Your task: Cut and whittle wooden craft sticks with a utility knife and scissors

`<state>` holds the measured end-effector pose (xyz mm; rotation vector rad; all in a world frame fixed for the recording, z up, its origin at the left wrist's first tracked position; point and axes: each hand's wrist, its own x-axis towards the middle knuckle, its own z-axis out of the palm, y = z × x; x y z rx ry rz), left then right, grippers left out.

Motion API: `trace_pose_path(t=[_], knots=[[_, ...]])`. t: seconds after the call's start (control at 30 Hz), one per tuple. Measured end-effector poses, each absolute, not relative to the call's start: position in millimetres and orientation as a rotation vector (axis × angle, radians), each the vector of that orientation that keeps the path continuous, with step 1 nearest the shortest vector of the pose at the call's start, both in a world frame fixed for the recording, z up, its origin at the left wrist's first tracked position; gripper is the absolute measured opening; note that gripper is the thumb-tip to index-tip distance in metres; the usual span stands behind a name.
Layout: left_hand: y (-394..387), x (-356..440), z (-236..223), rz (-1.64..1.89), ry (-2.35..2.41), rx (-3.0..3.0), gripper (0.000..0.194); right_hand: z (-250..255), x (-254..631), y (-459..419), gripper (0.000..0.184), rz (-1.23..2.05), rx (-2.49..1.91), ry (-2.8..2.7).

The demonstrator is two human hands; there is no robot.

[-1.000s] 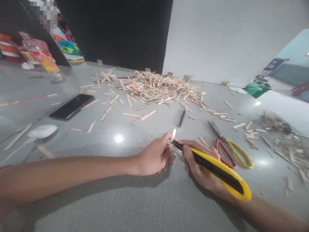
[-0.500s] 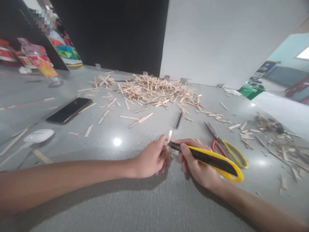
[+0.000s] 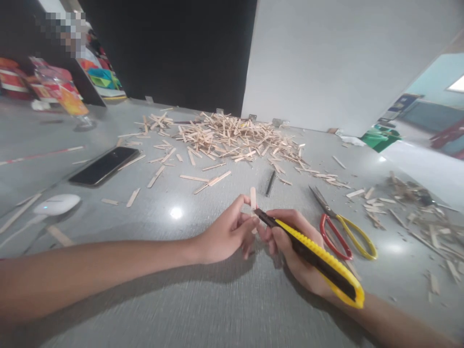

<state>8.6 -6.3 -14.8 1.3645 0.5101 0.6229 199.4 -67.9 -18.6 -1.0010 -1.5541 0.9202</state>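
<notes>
Between the fingers of my left hand [image 3: 228,232] a small wooden stick [image 3: 253,197] stands nearly upright, its rounded end pointing away from me. My right hand [image 3: 300,251] is wrapped round a yellow and black utility knife [image 3: 319,258]. The knife's dark tip meets or almost meets the stick's lower part; which of the two I cannot tell. Both hands are close together above the grey table [image 3: 188,304]. Scissors [image 3: 337,217] with one red and one yellow handle lie just right of my right hand. A dark pen-like rod [image 3: 270,183] lies beyond the fingers.
A heap of wooden sticks [image 3: 232,135] lies at the back, against a black and white partition [image 3: 304,63]. Left are a phone [image 3: 105,166], a white mouse-like device [image 3: 57,205] and a plastic bottle [image 3: 67,94]. Stick scraps [image 3: 435,232] litter the right. A person [image 3: 68,36] is at the far left.
The knife has swung, its rear end now lower and nearer me, uncovering more of the scissors' red handle. The stick shows more above my left fingers.
</notes>
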Motion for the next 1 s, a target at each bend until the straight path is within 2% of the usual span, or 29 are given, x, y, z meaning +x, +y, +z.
trace_pose_path(t=[0.2, 0.43, 0.67, 1.0], knots=[[-1.6, 7.6, -14.8, 0.605, 0.511, 1.331, 0.029, -17.7, 204.2, -64.6, 0.015, 1.095, -1.006, -1.413], [5.5, 8.4, -16.9, 0.561, 0.461, 1.207, 0.033, -17.4, 207.7, -59.6, 0.019, 1.038, -1.061, -1.439], [9.3, 9.0, -16.7, 0.644, 0.521, 1.023, 0.034, -8.8, 205.3, -63.7, 0.012, 0.753, -1.096, -1.606], [11.4, 11.1, -18.1, 0.657, 0.494, 0.94, 0.036, -15.2, 207.8, -63.2, 0.016, 0.829, -1.175, -1.511]])
